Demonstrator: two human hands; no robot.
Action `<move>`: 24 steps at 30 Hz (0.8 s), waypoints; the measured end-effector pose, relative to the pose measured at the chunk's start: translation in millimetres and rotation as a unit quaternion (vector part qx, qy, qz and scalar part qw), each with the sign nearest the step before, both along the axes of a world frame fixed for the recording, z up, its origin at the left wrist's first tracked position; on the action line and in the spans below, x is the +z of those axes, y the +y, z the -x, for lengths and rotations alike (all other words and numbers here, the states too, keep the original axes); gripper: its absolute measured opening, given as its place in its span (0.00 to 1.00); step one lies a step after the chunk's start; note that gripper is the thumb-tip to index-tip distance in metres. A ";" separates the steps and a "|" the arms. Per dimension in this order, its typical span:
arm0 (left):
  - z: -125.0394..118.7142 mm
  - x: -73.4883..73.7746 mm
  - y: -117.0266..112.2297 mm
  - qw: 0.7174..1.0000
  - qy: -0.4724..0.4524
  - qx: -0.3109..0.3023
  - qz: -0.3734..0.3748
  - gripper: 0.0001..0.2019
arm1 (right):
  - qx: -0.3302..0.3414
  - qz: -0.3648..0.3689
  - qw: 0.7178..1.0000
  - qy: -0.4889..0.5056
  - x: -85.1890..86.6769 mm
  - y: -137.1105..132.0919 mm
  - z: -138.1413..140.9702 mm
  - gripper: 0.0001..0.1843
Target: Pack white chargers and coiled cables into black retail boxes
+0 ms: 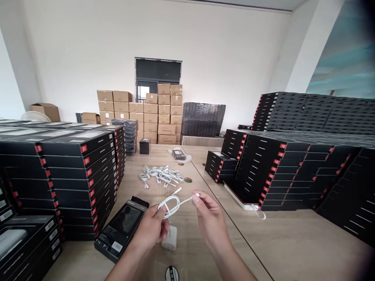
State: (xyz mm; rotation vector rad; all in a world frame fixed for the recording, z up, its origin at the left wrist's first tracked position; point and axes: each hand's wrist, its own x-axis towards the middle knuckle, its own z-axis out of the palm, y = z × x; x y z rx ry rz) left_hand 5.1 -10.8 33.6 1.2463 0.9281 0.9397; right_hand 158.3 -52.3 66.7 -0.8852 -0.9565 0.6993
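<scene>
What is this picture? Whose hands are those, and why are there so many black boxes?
There is no machine here. A person wears a camera on their head, so you look forward and down at their own two hands. The left hand pinches a looped white cable, and a small white block shows just under it. The right hand holds the cable's plug end. They work over a wooden table. By the left hand lies one flat black box. Further back is a pile of more white cables. Tall stacks of black boxes stand on both sides, and brown cartons are stacked by the far wall.
</scene>
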 end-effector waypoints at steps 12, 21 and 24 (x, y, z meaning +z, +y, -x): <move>20.1 13.0 -11.5 0.966 0.140 -0.068 -0.208 0.18 | 0.268 0.204 0.939 0.070 -5.4 5.1 -29.8 0.23; 18.9 16.0 -13.4 0.986 -0.046 -0.156 0.018 0.20 | 0.279 0.162 0.930 -0.177 -0.7 -3.1 -30.5 0.15; 18.6 14.4 -12.2 0.984 -0.061 -0.154 0.067 0.22 | 0.218 0.100 0.927 -0.289 1.7 -5.0 -20.6 0.10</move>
